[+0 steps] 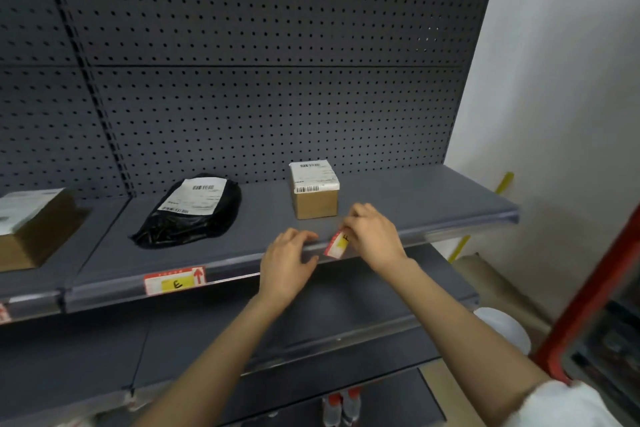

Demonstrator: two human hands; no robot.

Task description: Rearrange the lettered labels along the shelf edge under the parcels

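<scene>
A red-and-yellow label marked F [337,245] is pinched in my right hand [372,236] at the shelf edge [450,230], just below a small cardboard box [314,189]. The label is tilted, partly in the edge strip. My left hand [289,262] rests on the shelf edge just left of it, fingers spread over the rail, holding nothing. A second label marked E [175,281] sits in the edge strip under a black plastic parcel [192,208]. A larger cardboard parcel [31,225] lies at the far left.
A grey pegboard back panel [242,80] rises behind the shelf. Lower shelves [311,329] lie beneath my arms. A red post [588,291] and a white round object [504,328] stand at the right, beside a white wall. Part of another label [4,312] shows at the left edge.
</scene>
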